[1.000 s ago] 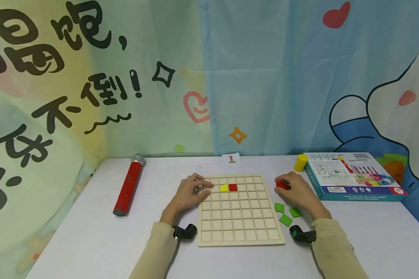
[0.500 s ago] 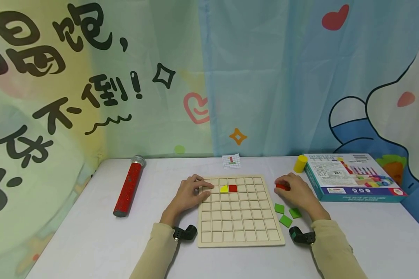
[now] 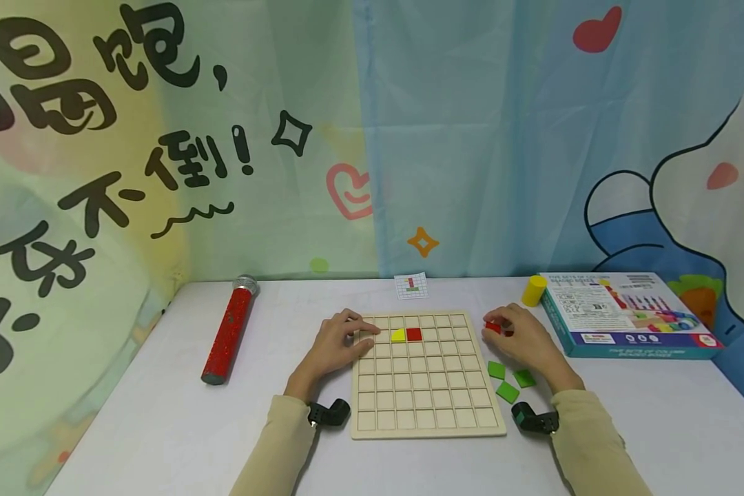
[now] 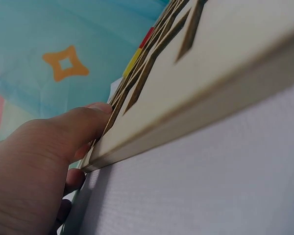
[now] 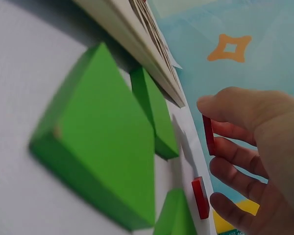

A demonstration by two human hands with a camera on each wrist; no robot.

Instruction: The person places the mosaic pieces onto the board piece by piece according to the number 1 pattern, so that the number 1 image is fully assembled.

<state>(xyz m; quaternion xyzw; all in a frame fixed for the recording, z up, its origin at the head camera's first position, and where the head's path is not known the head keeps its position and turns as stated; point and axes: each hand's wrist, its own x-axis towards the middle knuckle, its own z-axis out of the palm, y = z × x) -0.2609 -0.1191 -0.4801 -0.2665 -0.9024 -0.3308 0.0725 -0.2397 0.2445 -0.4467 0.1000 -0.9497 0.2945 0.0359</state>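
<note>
The right hand [image 3: 523,339] pinches a red square tile [image 5: 208,135] between thumb and fingertips [image 5: 220,129], lifted just off the white table [image 3: 161,413]; a second red tile [image 5: 200,197] lies on the table under its lower fingers. Just toward the wrist from those fingers lie three green tiles [image 3: 508,380], close to the right edge of the wooden grid board [image 3: 428,413]. The left hand [image 3: 335,344] rests with loosely bent fingers on the board's far left corner, thumb [image 4: 83,125] pressed on the rim, gripping nothing. Just beyond its fingertips, a yellow piece [image 3: 398,335] and a red tile [image 3: 413,334] sit in adjacent cells. Farther out are a yellow cylinder [image 3: 534,290], a toy box [image 3: 626,313], a small pattern card [image 3: 411,285] and a red tube [image 3: 228,331].
</note>
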